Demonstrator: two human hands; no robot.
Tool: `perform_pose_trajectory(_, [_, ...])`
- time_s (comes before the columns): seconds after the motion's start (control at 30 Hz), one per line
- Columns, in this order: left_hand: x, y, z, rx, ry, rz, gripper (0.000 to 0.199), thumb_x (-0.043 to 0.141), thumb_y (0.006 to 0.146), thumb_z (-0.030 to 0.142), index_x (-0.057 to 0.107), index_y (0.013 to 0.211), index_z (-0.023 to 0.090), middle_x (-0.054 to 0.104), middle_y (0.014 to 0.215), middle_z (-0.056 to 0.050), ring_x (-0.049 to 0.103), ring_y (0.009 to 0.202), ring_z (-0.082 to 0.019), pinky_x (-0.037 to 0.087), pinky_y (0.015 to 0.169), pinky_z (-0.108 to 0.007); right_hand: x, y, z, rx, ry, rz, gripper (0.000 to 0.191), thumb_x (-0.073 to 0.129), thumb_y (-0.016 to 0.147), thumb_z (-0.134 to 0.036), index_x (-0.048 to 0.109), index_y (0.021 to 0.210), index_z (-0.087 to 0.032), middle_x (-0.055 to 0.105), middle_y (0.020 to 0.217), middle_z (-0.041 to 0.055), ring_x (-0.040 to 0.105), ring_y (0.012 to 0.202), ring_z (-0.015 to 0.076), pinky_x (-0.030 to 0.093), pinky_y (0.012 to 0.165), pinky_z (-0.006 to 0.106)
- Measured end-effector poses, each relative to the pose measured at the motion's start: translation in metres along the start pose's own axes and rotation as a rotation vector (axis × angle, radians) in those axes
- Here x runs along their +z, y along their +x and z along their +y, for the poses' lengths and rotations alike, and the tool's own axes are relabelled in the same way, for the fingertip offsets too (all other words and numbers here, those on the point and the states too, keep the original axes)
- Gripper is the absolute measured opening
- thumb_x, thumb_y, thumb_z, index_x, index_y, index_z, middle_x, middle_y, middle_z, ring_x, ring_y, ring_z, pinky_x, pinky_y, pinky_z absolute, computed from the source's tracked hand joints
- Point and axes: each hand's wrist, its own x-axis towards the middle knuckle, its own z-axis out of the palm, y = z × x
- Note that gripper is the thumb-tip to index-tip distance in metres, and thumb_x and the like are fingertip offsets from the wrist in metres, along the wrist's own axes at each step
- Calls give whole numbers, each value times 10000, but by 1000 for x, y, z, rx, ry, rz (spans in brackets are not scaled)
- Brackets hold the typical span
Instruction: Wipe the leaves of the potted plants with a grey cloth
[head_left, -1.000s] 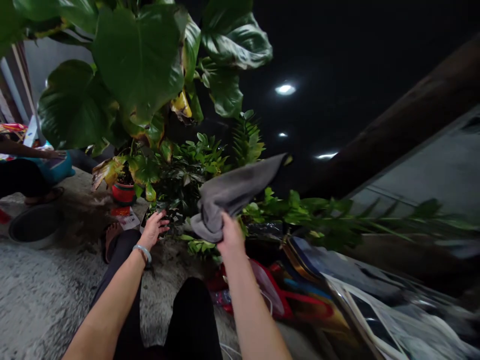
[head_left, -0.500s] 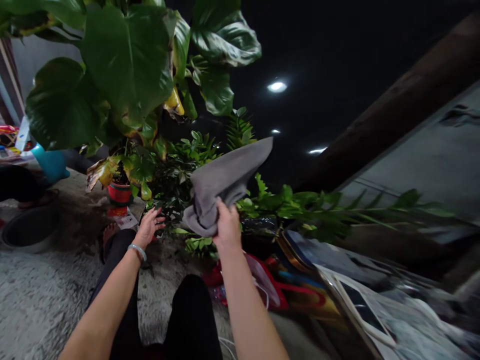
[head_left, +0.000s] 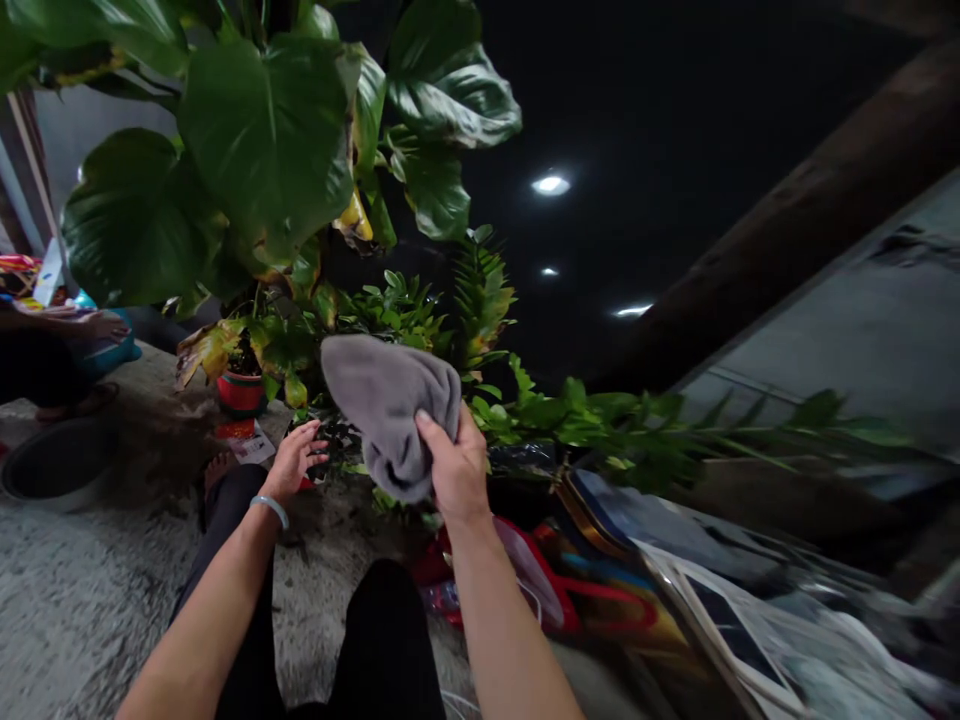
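A crumpled grey cloth is gripped in my right hand, thumb on top, in front of the low green plants. Its loose end flops toward the left. My left hand, with a pale bracelet at the wrist, hangs in the air beside the cloth, fingers apart and nothing in them. Behind the hands, a large-leaved plant rises from a red and green pot on the ground.
A dark basin sits at the left, near another person's hand and a blue container. On the right are a red bag and a white framed panel. A long leafy stem stretches across above them. Dark surface with light reflections lies beyond.
The cloth's loose end has swung from the upper right over to the left, and my right hand has turned with it. My left hand has barely moved.
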Motion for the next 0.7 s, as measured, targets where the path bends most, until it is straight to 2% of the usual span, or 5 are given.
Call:
perform_pose_trajectory(0.1, [1, -2, 0, -8, -2, 27, 392, 837, 683, 338, 725, 1029, 193, 714, 1145, -101, 677, 779, -166, 567, 660, -299, 18, 18, 31, 61, -32, -30, 344, 750, 708, -429, 734, 967, -203, 786, 961, 45, 696, 928, 252, 527, 924, 384])
perform_pose_trajectory(0.23, [1, -2, 1, -5, -21, 95, 328, 853, 625, 293, 734, 913, 191, 730, 845, -31, 658, 717, -167, 536, 635, -272, 11, -20, 72, 250, -147, -218, 304, 770, 677, -370, 776, 944, -223, 804, 944, 40, 716, 947, 298, 526, 953, 436])
perform_pose_trajectory(0.37, [0, 1, 5, 13, -9, 72, 245, 840, 672, 286, 739, 866, 174, 755, 868, -45, 665, 753, -174, 532, 683, -271, -27, -55, 53, 350, -95, -348, 367, 783, 727, -373, 783, 1065, -231, 807, 1019, 50, 731, 960, 297, 557, 912, 414])
perform_pose_trajectory(0.53, [0, -1, 6, -9, 29, 56, 275, 816, 734, 265, 736, 979, 170, 743, 969, -78, 682, 759, -175, 542, 666, -284, -28, -14, 15, 127, 1, -43, 399, 794, 725, -433, 758, 1052, -207, 796, 1017, 59, 708, 958, 259, 547, 891, 358])
perform_pose_trajectory(0.7, [-2, -2, -3, -18, 21, 116, 301, 829, 691, 271, 733, 966, 194, 751, 906, -49, 668, 702, -161, 544, 656, -291, 8, -10, 66, 192, -75, -57, 337, 778, 674, -424, 760, 942, -221, 801, 926, 35, 704, 918, 272, 534, 914, 396])
